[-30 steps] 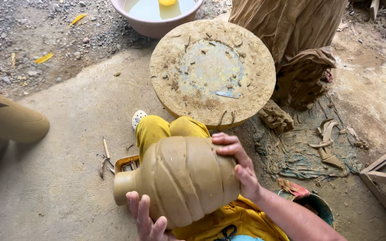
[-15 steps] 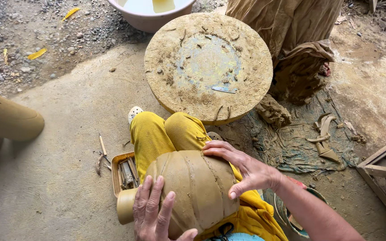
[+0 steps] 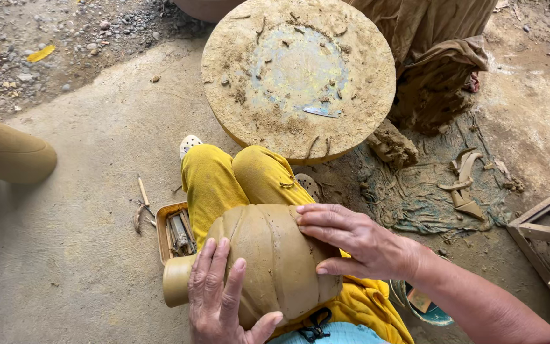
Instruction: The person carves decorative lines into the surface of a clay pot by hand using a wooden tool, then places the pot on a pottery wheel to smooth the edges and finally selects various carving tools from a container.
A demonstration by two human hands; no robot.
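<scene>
An unfired brown clay vase (image 3: 275,258) lies on its side across my lap, its narrow neck pointing left. My left hand (image 3: 221,296) presses flat on the vase's near side by the neck, fingers spread. My right hand (image 3: 351,239) rests on the vase's upper right shoulder, fingers extended along the clay. My legs in yellow trousers (image 3: 237,181) stretch toward a round clay-smeared potter's wheel (image 3: 297,76).
A small tray of tools (image 3: 174,232) sits on the concrete left of my legs, with loose sticks (image 3: 141,204) beside it. Another clay pot (image 3: 7,153) lies at the far left. Clay lumps (image 3: 393,145) and scraps (image 3: 463,185) lie right of the wheel, with draped cloth (image 3: 437,70) behind.
The vase has dropped lower onto my lap. My left hand came from under it to lie on top near the neck. My right hand slid across its shoulder. The view moved closer.
</scene>
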